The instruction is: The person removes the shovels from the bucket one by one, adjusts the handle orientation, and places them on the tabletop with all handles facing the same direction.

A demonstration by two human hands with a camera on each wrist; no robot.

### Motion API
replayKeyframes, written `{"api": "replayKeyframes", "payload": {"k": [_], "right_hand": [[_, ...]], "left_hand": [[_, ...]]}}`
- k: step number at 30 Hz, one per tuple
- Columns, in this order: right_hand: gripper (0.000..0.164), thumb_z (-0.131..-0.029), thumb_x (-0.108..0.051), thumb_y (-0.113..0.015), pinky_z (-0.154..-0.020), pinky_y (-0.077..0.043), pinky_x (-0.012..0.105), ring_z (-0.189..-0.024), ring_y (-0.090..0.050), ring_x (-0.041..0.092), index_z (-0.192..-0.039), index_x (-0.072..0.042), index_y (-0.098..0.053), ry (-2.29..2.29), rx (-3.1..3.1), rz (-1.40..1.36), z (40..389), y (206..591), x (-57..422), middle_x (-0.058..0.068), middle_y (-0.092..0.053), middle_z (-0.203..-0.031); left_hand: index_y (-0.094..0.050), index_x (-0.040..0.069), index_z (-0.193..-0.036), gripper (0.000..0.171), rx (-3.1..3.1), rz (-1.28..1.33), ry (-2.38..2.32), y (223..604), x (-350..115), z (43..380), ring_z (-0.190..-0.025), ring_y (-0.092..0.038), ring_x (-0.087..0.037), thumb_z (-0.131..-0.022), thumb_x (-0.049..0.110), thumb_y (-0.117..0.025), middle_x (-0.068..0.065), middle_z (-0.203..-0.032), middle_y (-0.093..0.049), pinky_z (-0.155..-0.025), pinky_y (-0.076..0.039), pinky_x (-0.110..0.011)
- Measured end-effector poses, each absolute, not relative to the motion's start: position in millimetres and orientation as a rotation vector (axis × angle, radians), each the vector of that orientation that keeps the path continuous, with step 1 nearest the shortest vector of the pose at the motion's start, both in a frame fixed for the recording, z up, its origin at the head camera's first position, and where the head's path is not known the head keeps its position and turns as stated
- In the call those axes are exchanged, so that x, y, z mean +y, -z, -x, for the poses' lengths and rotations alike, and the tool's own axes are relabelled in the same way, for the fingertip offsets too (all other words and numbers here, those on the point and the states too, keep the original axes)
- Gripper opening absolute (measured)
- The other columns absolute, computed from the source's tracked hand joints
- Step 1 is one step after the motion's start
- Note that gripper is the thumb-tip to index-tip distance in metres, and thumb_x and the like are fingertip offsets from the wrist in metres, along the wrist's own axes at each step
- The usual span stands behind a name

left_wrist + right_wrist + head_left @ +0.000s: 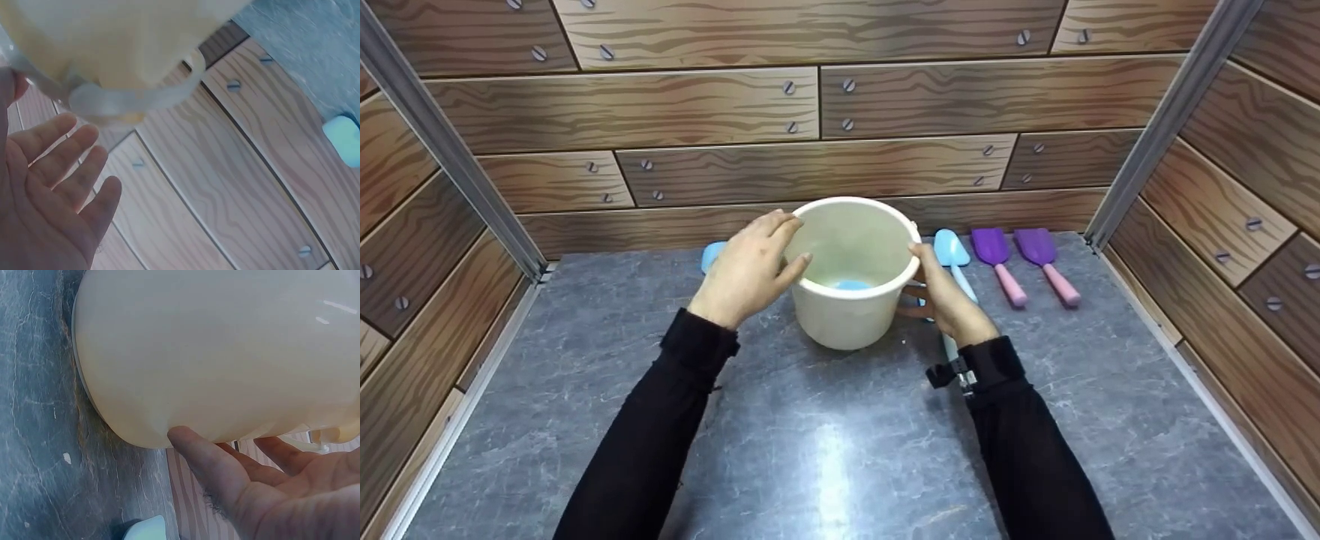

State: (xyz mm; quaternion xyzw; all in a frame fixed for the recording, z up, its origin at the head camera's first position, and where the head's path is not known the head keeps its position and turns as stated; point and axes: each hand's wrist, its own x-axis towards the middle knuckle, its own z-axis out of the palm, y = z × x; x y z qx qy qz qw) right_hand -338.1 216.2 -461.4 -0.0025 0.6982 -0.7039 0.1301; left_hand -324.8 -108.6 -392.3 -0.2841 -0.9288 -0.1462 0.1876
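Note:
A cream-white plastic bucket [847, 319] stands mouth up on the grey table, with a blue patch [851, 285] showing on its inside floor. My left hand [754, 266] is at the left side of its rim, fingers loosely extended. In the left wrist view those fingers [73, 160] are spread below the bucket's rim and handle strip [135, 101]. At the right, my right hand [952, 300] holds the bucket, thumb at the rim and fingers against the outer wall. The right wrist view shows a fingertip [180, 434] touching the wall low down.
Right of the bucket lie a light blue toy shovel [951, 247] and two purple shovels with pink handles, one nearer [991, 246] and one farther right [1037, 246]. Another light blue handle [950, 347] shows under my right wrist. A blue object [711, 255] is partly hidden behind my left hand. Wood-patterned walls enclose the table.

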Motion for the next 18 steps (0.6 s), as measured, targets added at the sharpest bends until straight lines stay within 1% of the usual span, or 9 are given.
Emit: {"api": "replayKeyframes", "payload": {"k": [4,10,15,18], "right_hand": [[0.084,-0.114,-0.062,-0.034,-0.136,-0.048,0.072,-0.173,-0.043,0.05,-0.18,-0.01,-0.04,2.043,2.027,-0.011,339,462,216,0.026,-0.044,-0.183],[0.086,-0.114,-0.063,-0.034,-0.137,-0.046,0.074,-0.176,-0.039,0.05,-0.182,-0.011,-0.036,2.033,2.031,-0.01,338,461,217,0.024,-0.041,-0.187],[0.086,-0.114,-0.063,-0.034,-0.137,-0.045,0.075,-0.177,-0.038,0.05,-0.181,-0.01,-0.039,2.034,2.028,-0.005,338,461,217,0.024,-0.041,-0.187],[0.085,-0.114,-0.062,-0.034,-0.137,-0.044,0.075,-0.177,-0.037,0.051,-0.181,-0.01,-0.038,2.037,2.025,-0.002,338,461,216,0.025,-0.04,-0.187]], "left_hand": [[-0.063,0.002,-0.164,0.06,-2.633,0.839,0.384,392,-97,326,-0.163,-0.061,-0.04,-0.121,0.043,-0.064,-0.02,-0.169,-0.067,-0.14,-0.048,-0.056],[-0.065,0.005,-0.164,0.058,-2.676,0.88,0.389,392,-83,328,-0.159,-0.065,-0.038,-0.121,0.043,-0.06,-0.015,-0.168,-0.069,-0.136,-0.053,-0.056],[-0.065,0.009,-0.166,0.059,-2.745,0.907,0.391,390,-74,327,-0.164,-0.061,-0.037,-0.119,0.045,-0.058,-0.015,-0.171,-0.066,-0.138,-0.05,-0.056],[-0.065,0.012,-0.166,0.06,-2.789,0.925,0.386,388,-68,327,-0.162,-0.063,-0.037,-0.117,0.045,-0.058,-0.014,-0.171,-0.068,-0.136,-0.053,-0.057]]}}
